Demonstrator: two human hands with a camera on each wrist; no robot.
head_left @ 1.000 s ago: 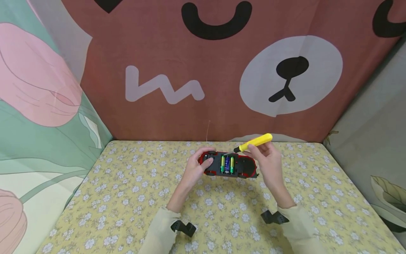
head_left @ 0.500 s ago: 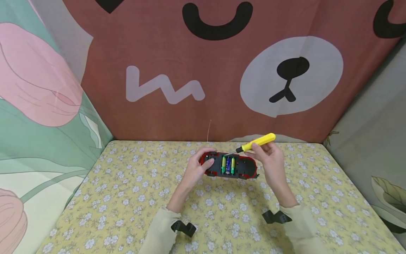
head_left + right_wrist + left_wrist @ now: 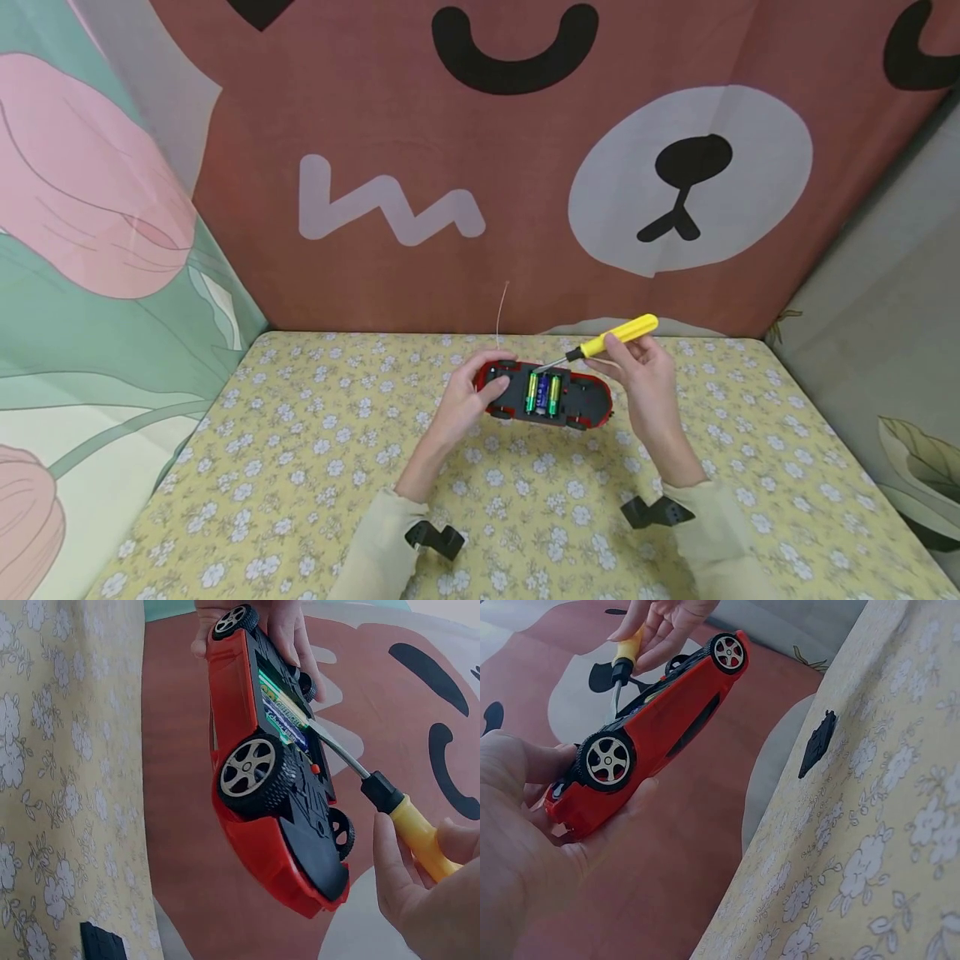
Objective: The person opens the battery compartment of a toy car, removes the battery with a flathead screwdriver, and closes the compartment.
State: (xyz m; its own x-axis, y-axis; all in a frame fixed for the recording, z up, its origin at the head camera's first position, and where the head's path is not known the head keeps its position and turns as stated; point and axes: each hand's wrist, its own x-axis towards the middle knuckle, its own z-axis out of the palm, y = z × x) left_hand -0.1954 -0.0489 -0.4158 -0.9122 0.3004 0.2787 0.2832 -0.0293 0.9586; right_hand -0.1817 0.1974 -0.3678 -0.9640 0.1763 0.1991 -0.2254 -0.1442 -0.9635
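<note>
My left hand [image 3: 461, 400] grips one end of a red toy car [image 3: 588, 402], thumb on its black underside. The car is upside down above the table, its open battery compartment facing up. Three batteries [image 3: 542, 393], two green and one blue, lie side by side in it. My right hand [image 3: 652, 387] holds a screwdriver [image 3: 632, 330] by its yellow handle, tilted down to the left. In the right wrist view, the metal shaft [image 3: 339, 745] reaches the battery ends at the compartment's edge; exact tip contact is hard to tell.
A flat black plastic piece [image 3: 817, 744] lies on the flowered tablecloth [image 3: 285, 467]. From the car's held end a thin wire [image 3: 499, 321] sticks up. A cloth backdrop with a bear print [image 3: 525, 183] stands behind the table.
The screwdriver and right hand have shifted slightly right. The car has tipped a little, its right end lower, and the thin wire leans further right. The batteries stay in the compartment.
</note>
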